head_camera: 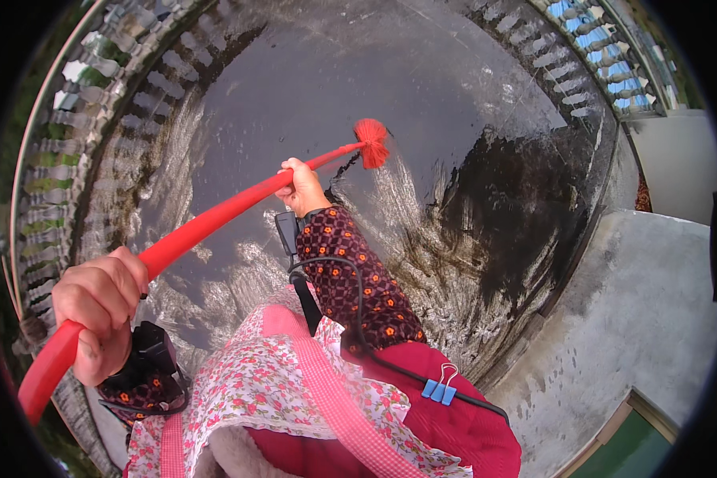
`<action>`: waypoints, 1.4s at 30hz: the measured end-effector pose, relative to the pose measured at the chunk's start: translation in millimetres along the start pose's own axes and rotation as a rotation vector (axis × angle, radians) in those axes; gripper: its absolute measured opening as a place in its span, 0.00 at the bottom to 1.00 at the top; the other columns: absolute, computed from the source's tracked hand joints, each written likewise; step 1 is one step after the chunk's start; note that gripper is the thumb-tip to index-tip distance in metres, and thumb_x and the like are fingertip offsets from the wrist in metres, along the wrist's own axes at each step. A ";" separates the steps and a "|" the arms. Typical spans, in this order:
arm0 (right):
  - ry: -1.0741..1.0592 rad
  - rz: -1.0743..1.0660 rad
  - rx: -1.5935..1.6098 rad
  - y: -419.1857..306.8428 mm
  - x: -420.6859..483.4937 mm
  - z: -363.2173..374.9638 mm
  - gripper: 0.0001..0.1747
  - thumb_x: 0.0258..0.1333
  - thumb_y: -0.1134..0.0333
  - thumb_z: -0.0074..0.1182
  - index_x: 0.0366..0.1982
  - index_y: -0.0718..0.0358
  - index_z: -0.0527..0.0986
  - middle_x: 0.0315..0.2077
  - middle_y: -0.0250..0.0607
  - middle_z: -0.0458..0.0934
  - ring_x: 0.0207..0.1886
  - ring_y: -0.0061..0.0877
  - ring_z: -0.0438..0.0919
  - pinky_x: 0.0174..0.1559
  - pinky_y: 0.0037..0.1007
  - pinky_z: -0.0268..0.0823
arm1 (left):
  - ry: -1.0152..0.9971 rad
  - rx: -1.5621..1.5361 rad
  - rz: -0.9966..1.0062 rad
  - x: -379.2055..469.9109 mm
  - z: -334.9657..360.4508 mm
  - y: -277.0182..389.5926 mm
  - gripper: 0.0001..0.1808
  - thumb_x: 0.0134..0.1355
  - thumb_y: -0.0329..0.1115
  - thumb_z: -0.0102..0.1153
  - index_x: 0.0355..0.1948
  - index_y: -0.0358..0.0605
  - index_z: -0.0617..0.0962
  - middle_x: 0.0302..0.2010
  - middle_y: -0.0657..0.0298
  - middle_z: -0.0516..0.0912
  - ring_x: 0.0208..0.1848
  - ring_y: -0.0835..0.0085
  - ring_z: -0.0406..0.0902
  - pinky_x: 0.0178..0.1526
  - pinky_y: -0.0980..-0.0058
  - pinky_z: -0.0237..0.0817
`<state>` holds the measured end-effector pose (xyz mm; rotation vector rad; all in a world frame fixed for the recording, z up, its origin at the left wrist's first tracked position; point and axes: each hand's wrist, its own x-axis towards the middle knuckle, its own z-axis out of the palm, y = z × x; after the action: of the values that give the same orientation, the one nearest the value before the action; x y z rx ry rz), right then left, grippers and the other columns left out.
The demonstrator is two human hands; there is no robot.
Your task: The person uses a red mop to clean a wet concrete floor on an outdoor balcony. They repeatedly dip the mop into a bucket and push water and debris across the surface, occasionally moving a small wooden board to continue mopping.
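A long red broom handle runs from the lower left up toward the middle of the view. My left hand is closed around its near part, with the end of the handle passing out below the fist. Farther along, my right hand grips the same handle near the broom head. Red bristles rest against the wet concrete floor. Beside them, dark grime borders pale, streaky patches. Both wrists carry black devices, with a black cable running along my right sleeve.
Stone balusters line the left edge, and more balusters stand at the upper right. Dark, wet muck covers the floor at right, beside a grey concrete wall. A green-paned window is at lower right.
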<state>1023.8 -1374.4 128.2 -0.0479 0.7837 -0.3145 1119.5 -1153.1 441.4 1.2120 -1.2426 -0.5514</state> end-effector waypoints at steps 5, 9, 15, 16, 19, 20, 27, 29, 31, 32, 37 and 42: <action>-0.018 -0.125 0.097 -19.9 -25.1 5.4 0.08 0.60 0.69 0.59 0.33 0.64 0.72 0.25 0.36 0.72 0.22 0.23 0.69 0.21 0.26 0.58 | 0.190 -0.293 0.156 52.5 15.4 -1.6 0.27 0.69 0.55 0.52 0.17 0.56 0.65 0.12 0.75 0.65 0.13 0.81 0.61 0.25 0.76 0.60; 0.363 -0.257 0.003 -50.5 -65.7 -95.4 0.10 0.63 0.65 0.55 0.34 0.62 0.68 0.22 0.34 0.70 0.18 0.22 0.68 0.18 0.24 0.59 | 0.099 -0.502 -0.117 76.7 58.5 -63.0 0.22 0.70 0.47 0.50 0.19 0.54 0.66 0.15 0.71 0.68 0.17 0.75 0.64 0.31 0.67 0.63; 0.625 -0.164 0.143 -75.0 -60.5 -197.0 0.11 0.60 0.67 0.48 0.25 0.56 0.62 0.14 0.29 0.60 0.11 0.22 0.56 0.13 0.25 0.49 | 0.029 -0.595 -0.434 47.7 93.5 -152.4 0.17 0.65 0.41 0.53 0.20 0.51 0.67 0.16 0.67 0.69 0.21 0.71 0.67 0.38 0.62 0.63; 0.529 -0.164 0.130 -62.8 -44.7 -186.5 0.10 0.60 0.67 0.49 0.25 0.57 0.62 0.15 0.31 0.61 0.11 0.22 0.56 0.13 0.26 0.49 | 0.138 -0.572 -0.427 45.6 81.2 -148.5 0.17 0.66 0.41 0.51 0.20 0.52 0.66 0.16 0.68 0.68 0.21 0.72 0.66 0.37 0.64 0.63; 0.535 -0.172 -0.054 -32.2 15.3 -116.0 0.10 0.59 0.69 0.52 0.27 0.60 0.64 0.17 0.35 0.64 0.11 0.22 0.57 0.13 0.27 0.48 | 0.241 -0.468 -0.231 51.3 42.5 -111.3 0.16 0.66 0.40 0.49 0.20 0.54 0.65 0.15 0.69 0.66 0.20 0.74 0.63 0.36 0.65 0.61; 0.414 -0.169 -0.028 -34.6 29.3 -92.5 0.10 0.53 0.70 0.56 0.26 0.62 0.66 0.19 0.34 0.65 0.13 0.21 0.61 0.13 0.27 0.50 | 0.278 -0.452 -0.133 51.2 40.6 -102.6 0.16 0.66 0.40 0.49 0.20 0.54 0.65 0.15 0.69 0.65 0.20 0.74 0.62 0.37 0.66 0.60; -0.075 -0.172 0.067 -76.4 16.6 0.9 0.09 0.60 0.69 0.57 0.28 0.60 0.69 0.22 0.33 0.70 0.20 0.20 0.64 0.20 0.25 0.55 | 0.011 -0.090 0.086 67.9 25.2 -37.8 0.26 0.67 0.52 0.56 0.17 0.54 0.64 0.13 0.74 0.66 0.14 0.79 0.61 0.26 0.75 0.59; -0.060 -0.234 0.123 -49.6 -8.3 -3.6 0.12 0.61 0.64 0.60 0.28 0.60 0.71 0.24 0.33 0.73 0.21 0.21 0.69 0.20 0.25 0.59 | 0.119 -0.332 0.173 75.5 17.5 -31.2 0.26 0.69 0.52 0.53 0.17 0.55 0.64 0.12 0.76 0.65 0.13 0.81 0.61 0.25 0.78 0.59; 0.070 -0.260 0.137 -24.3 -34.9 -30.7 0.13 0.60 0.63 0.62 0.28 0.61 0.71 0.23 0.34 0.73 0.20 0.22 0.71 0.20 0.26 0.62 | 0.196 -0.467 0.081 78.1 18.6 -40.4 0.25 0.73 0.50 0.47 0.18 0.55 0.64 0.13 0.74 0.65 0.14 0.80 0.60 0.26 0.75 0.59; 0.204 -0.274 0.147 -17.1 -47.3 -51.3 0.14 0.61 0.62 0.62 0.28 0.61 0.71 0.23 0.35 0.73 0.19 0.22 0.71 0.18 0.26 0.62 | 0.138 -0.453 -0.037 75.3 21.8 -51.1 0.24 0.73 0.48 0.47 0.18 0.54 0.65 0.13 0.73 0.65 0.14 0.78 0.60 0.27 0.73 0.60; 0.662 -0.238 0.168 -5.2 -72.4 -151.9 0.11 0.65 0.66 0.48 0.27 0.59 0.64 0.18 0.32 0.64 0.15 0.22 0.60 0.14 0.26 0.50 | 0.032 -0.572 -0.418 40.6 50.8 -118.8 0.19 0.67 0.40 0.50 0.20 0.50 0.65 0.15 0.67 0.65 0.19 0.72 0.63 0.35 0.63 0.62; 0.470 -0.185 -0.024 50.0 8.1 -91.1 0.10 0.60 0.70 0.50 0.26 0.65 0.65 0.18 0.38 0.66 0.12 0.23 0.60 0.13 0.27 0.49 | 0.252 -0.472 -0.276 5.4 -12.5 -100.0 0.18 0.68 0.39 0.48 0.20 0.53 0.63 0.16 0.69 0.65 0.20 0.74 0.62 0.36 0.67 0.60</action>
<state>978.4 -1322.5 50.0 -0.0700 1.2529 -0.5015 1159.8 -1186.2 355.0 1.0131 -0.6824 -0.8148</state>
